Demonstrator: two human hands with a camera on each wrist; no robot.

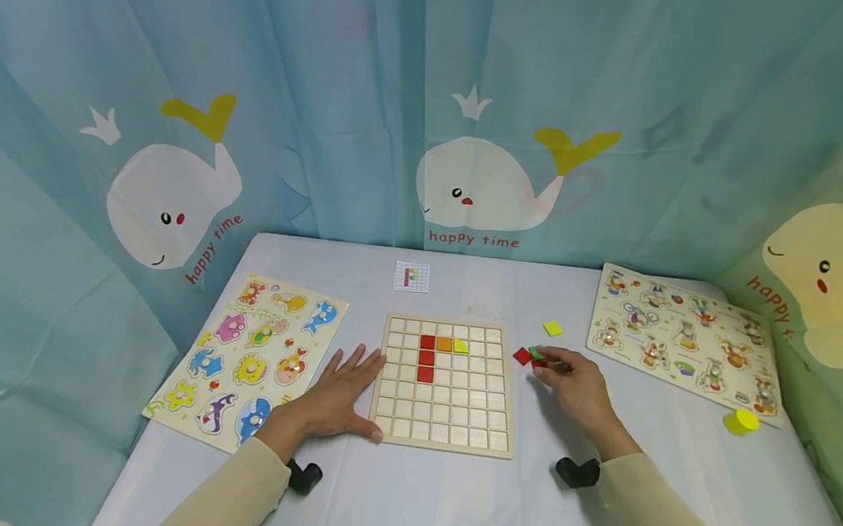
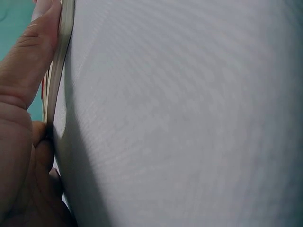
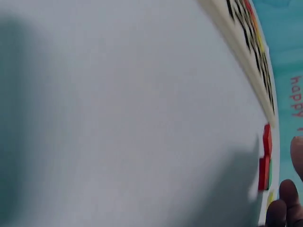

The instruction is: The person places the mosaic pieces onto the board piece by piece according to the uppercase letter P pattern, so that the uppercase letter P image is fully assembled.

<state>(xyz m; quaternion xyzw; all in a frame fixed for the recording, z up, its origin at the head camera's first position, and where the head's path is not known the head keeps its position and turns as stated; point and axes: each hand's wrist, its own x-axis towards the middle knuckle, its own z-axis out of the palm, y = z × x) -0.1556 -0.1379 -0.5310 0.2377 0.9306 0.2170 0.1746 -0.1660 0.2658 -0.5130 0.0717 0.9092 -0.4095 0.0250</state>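
A wooden grid board [image 1: 443, 449] lies in the middle of the table, with three red tiles [image 1: 426, 358] in a column. An orange tile [image 1: 444, 344] and a yellow tile [image 1: 461, 347] continue the row to the right from the top red one. My left hand [image 1: 338, 398] rests flat against the board's left edge, fingers spread and thumb at the lower corner. To the right of the board, my right hand [image 1: 579, 390] reaches over loose red tiles [image 1: 522, 356] and a green tile [image 1: 536, 352]. The right wrist view shows its thumb and fingers apart, with nothing visible between them.
A loose yellow tile [image 1: 553, 329] lies beyond the right hand. Behind the board is a small pattern card [image 1: 411, 277]. A sea-animal puzzle [image 1: 256, 349] lies at left, another picture puzzle [image 1: 686, 340] at right, beside a yellow cylinder [image 1: 742, 421]. Curtains surround the table.
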